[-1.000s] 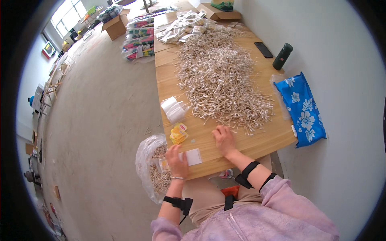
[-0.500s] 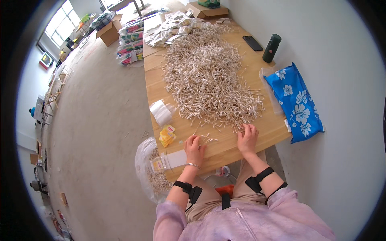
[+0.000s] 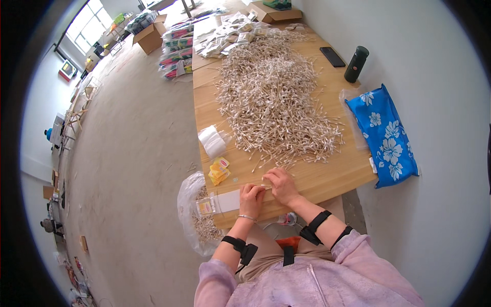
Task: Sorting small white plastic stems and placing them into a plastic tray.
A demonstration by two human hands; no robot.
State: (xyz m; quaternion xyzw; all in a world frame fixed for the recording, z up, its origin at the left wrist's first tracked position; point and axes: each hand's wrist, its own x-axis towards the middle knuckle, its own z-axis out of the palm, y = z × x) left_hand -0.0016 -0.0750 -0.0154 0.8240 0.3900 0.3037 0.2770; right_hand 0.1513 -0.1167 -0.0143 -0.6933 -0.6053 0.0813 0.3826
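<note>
A big heap of cotton swabs (image 3: 279,97) with white tips covers the middle of the wooden table. At its near edge my left hand (image 3: 251,200) is closed, with a few swabs (image 3: 267,187) showing at its fingertips. My right hand (image 3: 281,185) has its fingers bent around the other end of these swabs, close beside the left hand; its palm is hidden. Left of my left hand lie a white strip (image 3: 228,201) and a small clear packet of swabs with a yellow label (image 3: 206,206). Several yellow cards (image 3: 219,171) lie just beyond.
A stack of clear bags (image 3: 213,141) lies at the left edge. Below it hangs a plastic bag of swabs (image 3: 192,220). Along the right are a phone (image 3: 332,57), a dark green bottle (image 3: 356,64) and a blue flowered package (image 3: 386,137). Filled packets (image 3: 232,33) are piled at the far end.
My right hand has moved left from the heap's near edge to meet my left hand. The loose swabs beside the left hand are now between both hands. The view has shifted slightly.
</note>
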